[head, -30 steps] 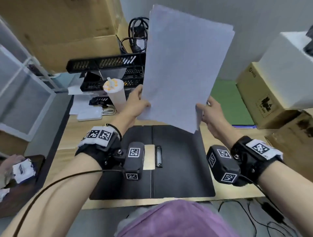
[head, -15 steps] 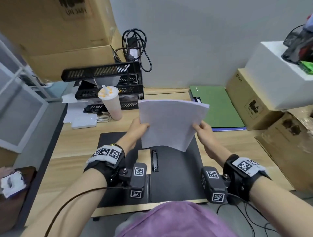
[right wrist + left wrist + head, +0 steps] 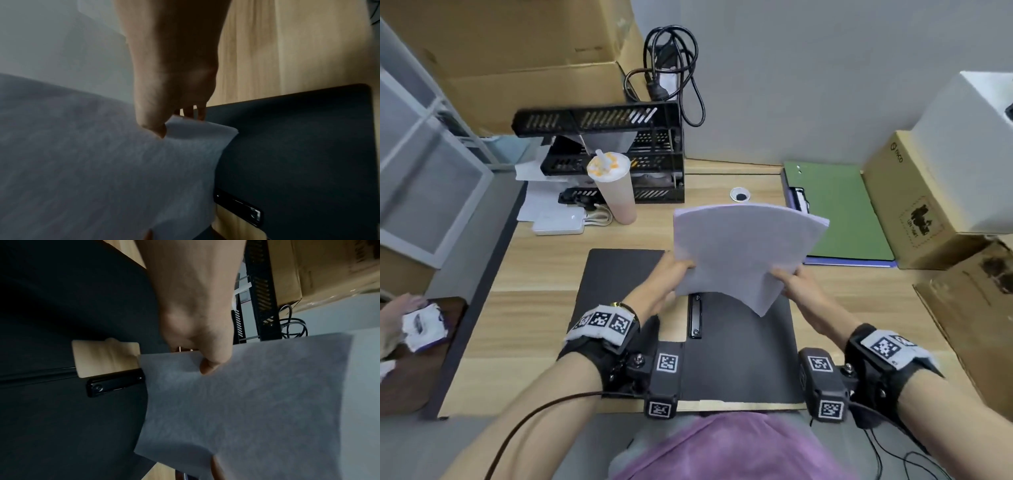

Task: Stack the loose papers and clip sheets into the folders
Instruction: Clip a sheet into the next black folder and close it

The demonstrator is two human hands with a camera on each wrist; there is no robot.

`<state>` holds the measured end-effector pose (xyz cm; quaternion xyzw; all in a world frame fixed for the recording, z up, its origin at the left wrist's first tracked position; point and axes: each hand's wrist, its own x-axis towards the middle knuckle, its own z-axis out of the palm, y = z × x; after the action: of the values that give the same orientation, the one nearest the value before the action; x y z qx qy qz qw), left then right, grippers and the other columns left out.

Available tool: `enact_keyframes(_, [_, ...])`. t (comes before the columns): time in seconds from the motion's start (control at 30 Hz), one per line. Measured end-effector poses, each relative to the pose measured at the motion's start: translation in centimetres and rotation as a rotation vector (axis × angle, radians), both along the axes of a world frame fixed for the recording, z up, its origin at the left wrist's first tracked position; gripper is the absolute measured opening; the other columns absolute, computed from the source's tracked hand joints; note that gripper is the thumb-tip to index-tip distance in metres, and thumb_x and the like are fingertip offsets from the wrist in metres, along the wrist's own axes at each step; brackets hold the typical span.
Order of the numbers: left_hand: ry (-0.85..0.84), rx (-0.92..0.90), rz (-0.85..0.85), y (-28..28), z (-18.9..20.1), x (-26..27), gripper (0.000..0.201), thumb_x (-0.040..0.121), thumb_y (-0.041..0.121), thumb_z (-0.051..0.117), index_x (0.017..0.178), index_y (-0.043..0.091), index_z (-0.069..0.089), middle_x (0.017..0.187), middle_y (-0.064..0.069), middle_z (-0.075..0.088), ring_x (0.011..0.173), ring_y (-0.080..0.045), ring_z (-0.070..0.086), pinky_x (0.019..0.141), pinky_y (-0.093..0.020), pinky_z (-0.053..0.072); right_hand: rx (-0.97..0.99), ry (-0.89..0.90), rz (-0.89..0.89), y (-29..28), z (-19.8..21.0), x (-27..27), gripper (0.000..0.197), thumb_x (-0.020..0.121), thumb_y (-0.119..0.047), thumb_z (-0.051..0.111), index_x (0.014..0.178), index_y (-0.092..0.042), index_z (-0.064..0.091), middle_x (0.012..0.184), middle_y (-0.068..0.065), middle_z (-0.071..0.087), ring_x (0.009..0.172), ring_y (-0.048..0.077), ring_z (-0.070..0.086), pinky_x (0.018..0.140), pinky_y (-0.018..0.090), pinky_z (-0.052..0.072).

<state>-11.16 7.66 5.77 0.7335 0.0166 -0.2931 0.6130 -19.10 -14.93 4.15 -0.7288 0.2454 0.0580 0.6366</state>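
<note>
A stack of white papers (image 3: 743, 250) hangs tilted just above the open black folder (image 3: 616, 274), which lies flat on the desk. My left hand (image 3: 674, 270) pinches the stack's left edge, thumb on top (image 3: 209, 365). My right hand (image 3: 787, 277) pinches the right edge near the lower corner (image 3: 156, 128). The sheets (image 3: 257, 402) bow upward between the two hands. The folder's black spine clip (image 3: 695, 317) lies below the stack's near edge, and shows in both wrist views (image 3: 115, 384) (image 3: 238, 206). A closed green folder (image 3: 839, 212) rests at the back right.
A drink cup with a straw (image 3: 614, 188) stands behind the black folder, in front of a black tiered tray rack (image 3: 613, 154). Cardboard boxes (image 3: 914, 202) crowd the right side. A white device (image 3: 560, 222) and loose sheets lie at the left.
Both hands have brought the paper stack down from upright at head height to a low tilt over the black folder. The grips on both edges are unchanged.
</note>
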Motion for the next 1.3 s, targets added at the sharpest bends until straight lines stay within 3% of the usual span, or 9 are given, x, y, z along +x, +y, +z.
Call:
enact_keyframes(0.17, [-0.032, -0.014, 0.054, -1.6, 1.2, 0.9, 0.034, 0.091, 0.004, 0.047, 0.117, 0.019, 0.063, 0.106, 0.007, 0.069, 0.088, -0.004, 0.064, 0.067, -0.014, 0.05, -0.048, 0.038, 0.099, -1.7, 0.8, 2.4, 0.034, 0.098, -0.024, 0.053, 0.13, -0.015, 0.057, 0.126, -0.005, 0.064, 0.11, 0.009, 0.061, 0.093, 0.028, 0.047])
enact_keyframes(0.4, [0.101, 0.067, 0.202, -4.0, -0.6, 1.9, 0.027, 0.087, 0.005, 0.046, 0.103, 0.015, 0.064, 0.096, 0.001, 0.069, 0.081, -0.015, 0.063, 0.065, -0.026, 0.047, -0.063, 0.117, 0.266, -5.0, -0.8, 2.2, 0.035, 0.094, -0.024, 0.055, 0.13, -0.019, 0.057, 0.117, -0.003, 0.069, 0.102, 0.013, 0.067, 0.086, 0.032, 0.052])
enact_keyframes(0.57, [0.186, 0.328, 0.41, -3.3, -7.6, -0.1, 0.034, 0.089, 0.013, 0.054, 0.121, 0.02, 0.06, 0.099, -0.001, 0.066, 0.083, -0.018, 0.062, 0.081, -0.033, 0.052, -0.096, 0.289, 0.282, -7.1, -5.0, -1.2, 0.018, 0.095, -0.01, 0.049, 0.096, -0.003, 0.065, 0.08, 0.009, 0.062, 0.067, 0.02, 0.056, 0.062, 0.029, 0.043])
enact_keyframes(0.7, [0.089, 0.639, 0.318, -2.8, -10.7, -2.7, 0.041, 0.088, 0.02, 0.062, 0.127, 0.016, 0.053, 0.117, 0.001, 0.056, 0.102, -0.015, 0.053, 0.086, -0.025, 0.041, -0.057, 0.442, 0.322, -8.2, -6.9, -2.7, 0.022, 0.097, -0.01, 0.047, 0.078, -0.011, 0.059, 0.072, 0.008, 0.055, 0.063, 0.021, 0.052, 0.058, 0.028, 0.038])
enact_keyframes(0.8, [0.046, 0.718, 0.25, -3.2, -11.7, -3.7, 0.049, 0.081, 0.025, 0.073, 0.125, 0.014, 0.055, 0.119, -0.004, 0.059, 0.108, -0.021, 0.058, 0.091, -0.031, 0.046, -0.074, 0.493, 0.302, -7.9, -7.3, -2.9, 0.03, 0.097, -0.013, 0.048, 0.068, -0.02, 0.051, 0.053, -0.003, 0.055, 0.048, 0.011, 0.052, 0.046, 0.02, 0.039])
enact_keyframes(0.93, [-0.074, 0.833, 0.163, -4.2, -12.4, -4.2, 0.024, 0.079, 0.026, 0.072, 0.093, 0.028, 0.052, 0.093, 0.01, 0.058, 0.092, -0.017, 0.056, 0.074, -0.029, 0.041, -0.05, 0.517, 0.312, -7.2, -8.0, -2.7, 0.036, 0.097, -0.013, 0.047, 0.062, -0.021, 0.047, 0.035, -0.009, 0.046, 0.04, 0.009, 0.045, 0.041, 0.019, 0.034])
enact_keyframes(1.03, [-0.147, 0.929, 0.016, -4.4, -12.7, -3.7, 0.023, 0.082, 0.028, 0.066, 0.099, 0.022, 0.051, 0.103, -0.002, 0.057, 0.088, -0.023, 0.055, 0.069, -0.03, 0.038, -0.062, 0.5, 0.311, -6.8, -7.9, -2.4, 0.04, 0.097, -0.012, 0.046, 0.058, -0.021, 0.045, 0.031, -0.013, 0.045, 0.031, -0.001, 0.043, 0.035, 0.011, 0.032])
enact_keyframes(1.13, [-0.181, 0.99, -0.128, -4.3, -12.7, -3.3, 0.027, 0.083, 0.026, 0.062, 0.103, 0.011, 0.052, 0.096, -0.01, 0.059, 0.082, -0.029, 0.057, 0.068, -0.035, 0.045, -0.048, 0.502, 0.329, -6.6, -8.2, -2.2, 0.041, 0.096, -0.011, 0.046, 0.055, -0.018, 0.042, 0.035, -0.009, 0.042, 0.033, 0.005, 0.041, 0.035, 0.013, 0.028])
enact_keyframes(1.3, [-0.273, 1.069, -0.247, -4.2, -12.1, -3.1, 0.014, 0.088, 0.018, 0.054, 0.087, 0.005, 0.049, 0.09, -0.009, 0.053, 0.077, -0.026, 0.049, 0.075, -0.033, 0.038, 0.016, 0.481, 0.373, -7.0, -8.2, -2.3, 0.039, 0.098, -0.008, 0.045, 0.061, -0.018, 0.047, 0.033, -0.014, 0.046, 0.035, 0.002, 0.047, 0.034, 0.009, 0.032])
